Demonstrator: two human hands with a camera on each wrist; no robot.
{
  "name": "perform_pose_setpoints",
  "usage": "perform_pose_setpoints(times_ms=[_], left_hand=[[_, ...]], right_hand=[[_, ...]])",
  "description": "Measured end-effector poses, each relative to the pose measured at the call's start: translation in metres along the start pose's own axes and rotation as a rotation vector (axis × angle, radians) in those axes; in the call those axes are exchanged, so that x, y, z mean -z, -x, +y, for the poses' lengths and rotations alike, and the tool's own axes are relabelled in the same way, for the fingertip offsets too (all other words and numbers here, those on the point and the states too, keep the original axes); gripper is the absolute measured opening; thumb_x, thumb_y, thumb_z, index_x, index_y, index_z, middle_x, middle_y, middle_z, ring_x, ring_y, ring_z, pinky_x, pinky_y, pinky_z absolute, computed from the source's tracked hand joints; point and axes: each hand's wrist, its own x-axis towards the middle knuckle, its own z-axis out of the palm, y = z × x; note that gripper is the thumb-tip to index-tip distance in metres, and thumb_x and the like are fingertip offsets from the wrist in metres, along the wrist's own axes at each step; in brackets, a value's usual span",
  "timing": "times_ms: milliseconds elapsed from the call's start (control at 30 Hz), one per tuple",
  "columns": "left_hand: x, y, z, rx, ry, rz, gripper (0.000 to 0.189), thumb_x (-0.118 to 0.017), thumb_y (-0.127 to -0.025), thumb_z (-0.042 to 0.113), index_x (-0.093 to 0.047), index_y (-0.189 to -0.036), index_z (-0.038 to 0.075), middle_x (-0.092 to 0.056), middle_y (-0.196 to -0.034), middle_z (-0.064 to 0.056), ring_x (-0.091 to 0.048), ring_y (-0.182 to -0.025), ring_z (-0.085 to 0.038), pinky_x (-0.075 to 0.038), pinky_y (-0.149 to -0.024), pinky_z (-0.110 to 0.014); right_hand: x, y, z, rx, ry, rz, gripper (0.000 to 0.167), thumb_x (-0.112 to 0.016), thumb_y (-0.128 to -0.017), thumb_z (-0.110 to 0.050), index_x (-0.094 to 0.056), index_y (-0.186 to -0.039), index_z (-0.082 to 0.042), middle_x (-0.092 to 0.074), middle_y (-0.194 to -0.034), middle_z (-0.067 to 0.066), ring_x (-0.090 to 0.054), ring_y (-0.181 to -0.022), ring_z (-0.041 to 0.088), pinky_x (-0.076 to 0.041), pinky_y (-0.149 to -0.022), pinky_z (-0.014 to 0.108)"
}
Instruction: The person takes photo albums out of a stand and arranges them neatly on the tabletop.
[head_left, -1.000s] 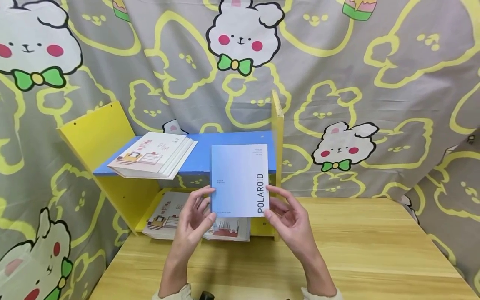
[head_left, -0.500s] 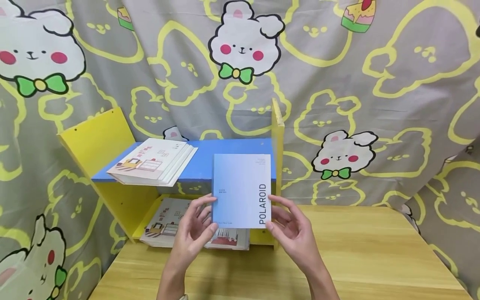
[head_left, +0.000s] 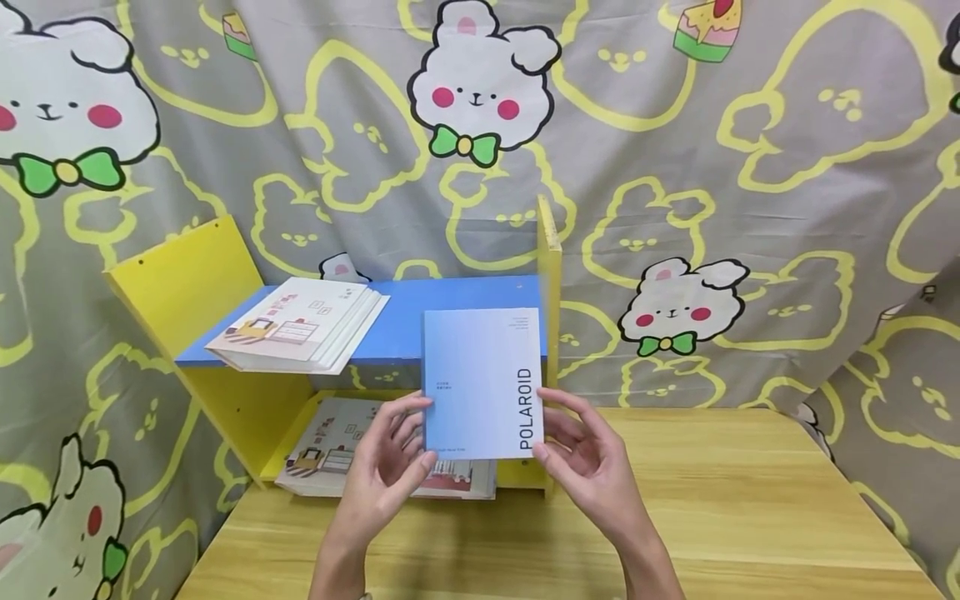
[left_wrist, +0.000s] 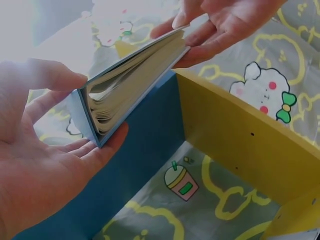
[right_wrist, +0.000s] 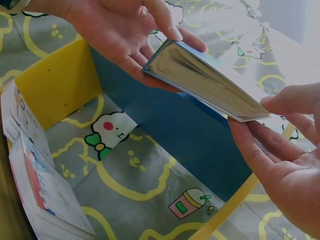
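A small blue-to-lilac hardcover book (head_left: 480,379) marked POLAROID is held up between both hands, its cover facing the head camera. The left hand (head_left: 382,471) pinches its spine side near the lower corner, thumb in front and fingers behind. Opposite it, the right hand (head_left: 592,462) pinches the other side edge the same way. From below, the left wrist view shows the book's page block (left_wrist: 135,75) between slightly parted covers. Behind the book is a shelf unit with a blue board (head_left: 465,292), which the book partly hides.
White illustrated books (head_left: 300,321) lie stacked on the blue board's left, jutting past its front edge. More books (head_left: 326,446) rest on the yellow lower shelf. Yellow side panels (head_left: 550,267) flank the unit. It stands on a wooden table (head_left: 735,500) before a patterned curtain (head_left: 660,150).
The head view tilted up slightly, so the shelf and book sit lower in the picture, then shifted a little right. Both hands keep holding the book almost still.
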Motion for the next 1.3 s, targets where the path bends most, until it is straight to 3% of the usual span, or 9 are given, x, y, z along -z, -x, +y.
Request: perform_pose_setpoints(times_ms=[633,933,1300], left_hand=[[-0.007,0.003,-0.002,-0.016,-0.020,0.006,0.057,-0.054,-0.091,-0.023,-0.039,-0.144,-0.011,-0.034,-0.153,-0.021,-0.052,-0.134,-0.026,-0.050,-0.107,-0.036],[-0.012,0.002,0.001,0.024,-0.055,0.028,0.054,-0.059,-0.090,-0.020,-0.044,-0.141,-0.008,-0.035,-0.154,-0.020,-0.053,-0.133,-0.023,-0.051,-0.106,-0.034],[-0.022,0.000,0.001,-0.002,-0.085,0.036,0.055,-0.060,-0.090,-0.020,-0.046,-0.141,-0.004,-0.031,-0.154,-0.028,-0.050,-0.138,-0.024,-0.052,-0.104,-0.037]], right_hand=[[0.010,0.002,-0.003,0.008,0.018,-0.024,0.056,-0.062,-0.093,0.016,-0.048,-0.145,0.002,-0.061,-0.134,0.029,-0.066,-0.117,0.031,-0.057,-0.096,0.042],[0.016,0.003,-0.008,0.016,0.045,-0.038,0.057,-0.062,-0.093,0.016,-0.048,-0.146,0.001,-0.061,-0.134,0.028,-0.066,-0.117,0.031,-0.057,-0.095,0.041],[0.023,0.007,-0.013,0.014,0.067,-0.027,0.057,-0.064,-0.092,0.016,-0.049,-0.145,0.001,-0.064,-0.131,0.025,-0.068,-0.114,0.032,-0.058,-0.093,0.042]])
